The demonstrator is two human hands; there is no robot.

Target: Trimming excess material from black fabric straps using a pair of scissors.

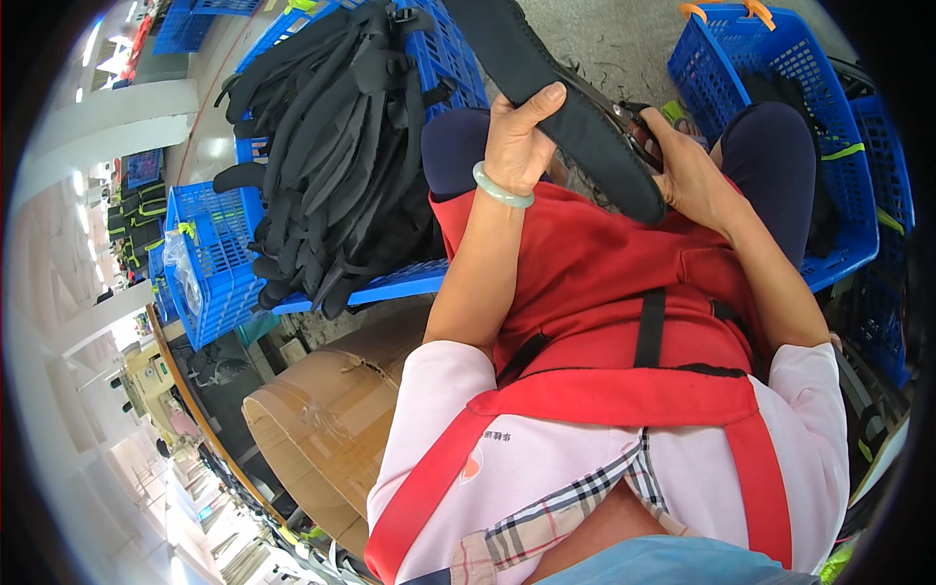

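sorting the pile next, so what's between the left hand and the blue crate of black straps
In the head view, only the person's dark-trousered knee lies between the left hand and the blue crate.

Packaging and labels in view: one cardboard box, one clear plastic bag, one small printed mark.

Brown cardboard box point(327, 429) stands on the floor at lower left, just beside the person's left arm; flaps shut, sealed with strips of clear tape, corrugated edge showing along its near side. Clear plastic bag point(182, 261), crumpled, hangs at the rim of a blue crate point(210, 283) at left, a yellow-green tie just above it. Small orange-red round mark point(472, 462) with dark print beside it sits on the pink shirt front. No screens or signs legible.
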